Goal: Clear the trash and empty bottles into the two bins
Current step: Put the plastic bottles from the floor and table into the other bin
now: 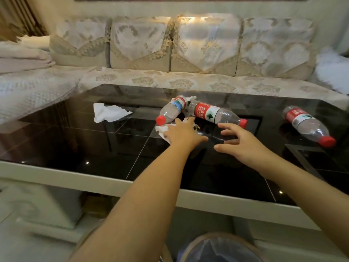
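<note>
I see my left hand [182, 134] reaching over a crumpled tissue [164, 130] on the black worktop [75, 146], grip loose and apparently holding nothing. My right hand [238, 141] hovers spread, grip empty, just near of the middle bottle [217, 114]. Another bottle [308, 125] lies far right; a lined bin [222, 248] sits nearest me.
</note>
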Motion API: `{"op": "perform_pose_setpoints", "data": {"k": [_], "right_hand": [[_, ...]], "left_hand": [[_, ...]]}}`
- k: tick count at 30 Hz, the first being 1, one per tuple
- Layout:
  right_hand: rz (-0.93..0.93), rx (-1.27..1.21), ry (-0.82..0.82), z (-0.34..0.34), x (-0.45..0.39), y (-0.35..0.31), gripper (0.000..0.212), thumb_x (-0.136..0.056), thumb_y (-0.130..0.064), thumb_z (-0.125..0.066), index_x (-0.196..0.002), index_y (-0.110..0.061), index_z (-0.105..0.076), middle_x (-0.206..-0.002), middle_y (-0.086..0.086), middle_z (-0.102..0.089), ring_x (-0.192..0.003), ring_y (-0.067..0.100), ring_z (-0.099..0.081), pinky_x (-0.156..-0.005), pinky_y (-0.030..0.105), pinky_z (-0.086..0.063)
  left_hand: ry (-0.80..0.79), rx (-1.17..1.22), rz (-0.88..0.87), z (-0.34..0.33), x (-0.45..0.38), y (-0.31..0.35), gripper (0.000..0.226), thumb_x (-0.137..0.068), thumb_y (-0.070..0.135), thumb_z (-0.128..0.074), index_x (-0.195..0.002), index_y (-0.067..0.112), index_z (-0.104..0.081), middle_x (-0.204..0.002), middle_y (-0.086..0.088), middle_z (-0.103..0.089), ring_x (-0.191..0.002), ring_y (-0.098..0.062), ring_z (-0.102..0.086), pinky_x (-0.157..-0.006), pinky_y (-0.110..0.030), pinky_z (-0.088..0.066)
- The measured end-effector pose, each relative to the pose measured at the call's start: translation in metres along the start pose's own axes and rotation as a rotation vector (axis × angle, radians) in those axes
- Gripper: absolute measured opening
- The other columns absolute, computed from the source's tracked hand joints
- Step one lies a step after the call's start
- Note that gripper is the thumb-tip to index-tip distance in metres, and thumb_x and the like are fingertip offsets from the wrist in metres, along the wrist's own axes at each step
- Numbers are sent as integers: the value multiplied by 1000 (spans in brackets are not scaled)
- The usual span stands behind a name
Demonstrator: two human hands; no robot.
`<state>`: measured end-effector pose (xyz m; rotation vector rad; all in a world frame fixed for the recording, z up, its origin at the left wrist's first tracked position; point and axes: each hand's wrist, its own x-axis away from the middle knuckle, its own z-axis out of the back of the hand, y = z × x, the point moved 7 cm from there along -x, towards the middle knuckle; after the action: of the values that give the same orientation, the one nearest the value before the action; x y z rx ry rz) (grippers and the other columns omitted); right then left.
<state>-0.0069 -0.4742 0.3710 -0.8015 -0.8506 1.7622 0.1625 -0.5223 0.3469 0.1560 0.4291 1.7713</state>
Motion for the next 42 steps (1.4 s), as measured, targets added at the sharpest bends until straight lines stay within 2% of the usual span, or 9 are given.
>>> {"op": "perform_pose_setpoints", "data": {"k": [4, 7, 11, 14, 18, 25, 29, 36, 42], "right_hand": [[8, 87, -12, 1, -22, -2, 66, -79, -22, -75, -135, -34, -43, -134, -4, -47, -109, 14, -53, -88, 33, -48], [26, 97, -34, -9, -42, -9, 64, -80, -22, -74, -135, -34, -43, -134, -3, -45, -108, 14, -52, -87, 31, -47], [98, 129, -57, -36, -69, -21, 64, -80, -23, -74, -135, -34, -43, -137, -2, -44, -108, 11, -49, -83, 25, -43], [175, 162, -97, -61, -82, -38, 68, -80, -26, -73, -138, -33, -39, -141, -3, -40, -114, 10, -45, -89, 26, -41], [293, 184, -61, -95, -92, -61, 64, -83, -25, -69, -139, -30, -38, -140, -5, -38, -117, 8, -42, -97, 27, -40], [401, 210, -77, -164, -105, -94, 59, -86, -23, -64, -138, -32, -38, -137, -11, -35, -112, 6, -43, -91, 27, -39], [441, 256, -75, -196, -118, -112, 57, -86, -26, -62, -138, -32, -39, -138, -9, -36, -121, 11, -42, -97, 36, -44], [442, 369, -103, -235, -148, -118, 60, -86, -28, -63, -141, -28, -38, -142, -7, -32, -124, 15, -42, -94, 31, -42], [419, 500, -148, -276, -183, -122, 70, -82, -44, -67, -142, -40, -33, -154, -2, -13, -139, 26, -25, -108, 49, -34]], "left_hand": [[28, -38, 7, -7, -16, -7, 47, -84, 51, -54, -122, 23, -52, -121, -7, -53, -112, -31, -50, -93, -53, -40], [116, -30, -148, -1, -13, -11, 19, -89, 30, -56, -104, 19, -59, -102, -5, -64, -97, -26, -59, -90, -47, -47], [134, 73, -347, 18, 11, -31, 10, -87, 19, -59, -97, 19, -62, -95, 4, -63, -86, -13, -59, -77, -33, -52], [143, 113, -442, 38, 31, -67, 9, -86, 21, -62, -95, 20, -63, -91, 12, -61, -81, -4, -56, -75, -25, -49], [131, 162, -382, 67, 37, -139, 12, -84, 17, -67, -95, 22, -66, -91, 11, -63, -83, -2, -60, -77, -20, -49], [276, 88, -245, 95, 15, -248, 28, -80, 6, -58, -90, 32, -63, -102, 14, -65, -94, -9, -61, -83, -38, -50], [228, 21, -208, 98, 0, -273, 23, -81, 16, -49, -86, 38, -55, -110, 18, -59, -99, -7, -58, -86, -38, -50], [124, 39, -268, 100, -18, -294, 13, -90, 26, -51, -96, 35, -59, -107, 15, -54, -95, -5, -54, -86, -34, -48], [145, 30, -260, 116, -34, -332, 17, -94, 29, -52, -107, 24, -63, -105, 17, -49, -97, -2, -48, -87, -23, -39]]}}
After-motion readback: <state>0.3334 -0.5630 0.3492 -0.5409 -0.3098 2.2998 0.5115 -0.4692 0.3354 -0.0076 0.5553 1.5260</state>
